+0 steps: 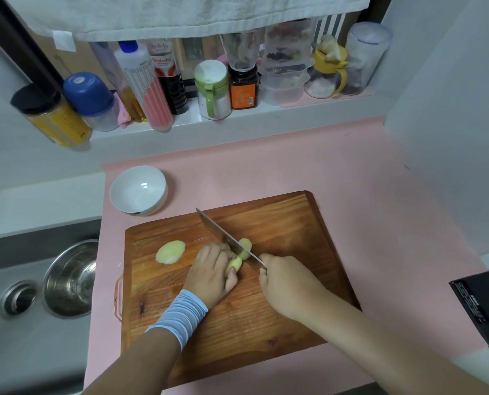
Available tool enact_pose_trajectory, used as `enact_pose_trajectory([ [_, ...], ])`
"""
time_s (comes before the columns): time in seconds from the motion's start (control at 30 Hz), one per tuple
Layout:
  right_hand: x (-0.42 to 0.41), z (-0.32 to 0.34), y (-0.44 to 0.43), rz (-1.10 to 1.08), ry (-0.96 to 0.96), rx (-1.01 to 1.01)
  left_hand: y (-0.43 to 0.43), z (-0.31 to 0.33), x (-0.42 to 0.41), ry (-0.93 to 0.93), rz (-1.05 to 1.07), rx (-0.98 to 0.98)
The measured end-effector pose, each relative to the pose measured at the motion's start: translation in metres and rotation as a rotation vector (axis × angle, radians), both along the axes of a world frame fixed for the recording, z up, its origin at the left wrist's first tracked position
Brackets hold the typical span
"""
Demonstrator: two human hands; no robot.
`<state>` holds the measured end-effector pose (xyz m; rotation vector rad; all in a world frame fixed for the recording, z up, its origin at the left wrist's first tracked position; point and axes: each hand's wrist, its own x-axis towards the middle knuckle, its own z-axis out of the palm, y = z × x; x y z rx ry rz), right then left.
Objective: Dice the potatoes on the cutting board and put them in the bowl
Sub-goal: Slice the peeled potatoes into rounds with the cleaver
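The empty white bowl (138,189) sits just beyond the cutting board (280,223), at its far left. A peeled potato half (170,252) lies on the board's left part. My left hand (213,273) curls over the potato piece (234,265), hiding most of it. The knife (226,238) blade stands between that piece and a cut slice (245,248). My right hand (288,283) grips the handle, which is hidden in my fist.

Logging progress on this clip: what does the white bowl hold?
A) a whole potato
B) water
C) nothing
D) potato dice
C: the bowl shows only bare white inside; the potato is on the board, held by the left hand while the right hand cuts it with the knife.
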<state>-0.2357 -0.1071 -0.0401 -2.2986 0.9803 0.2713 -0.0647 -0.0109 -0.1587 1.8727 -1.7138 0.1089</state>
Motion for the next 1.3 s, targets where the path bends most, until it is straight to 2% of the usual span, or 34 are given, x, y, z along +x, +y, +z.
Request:
enact_pose_trajectory([
  [0.47, -0.005, -0.006, -0.001, -0.014, 0.04, 0.053, 0.0, -0.004, 0.001, -0.014, 0.008, 0.05],
  [1.3, -0.007, -0.037, 0.003, -0.059, -0.043, 0.022, 0.0, -0.006, 0.002, 0.029, -0.015, 0.016],
])
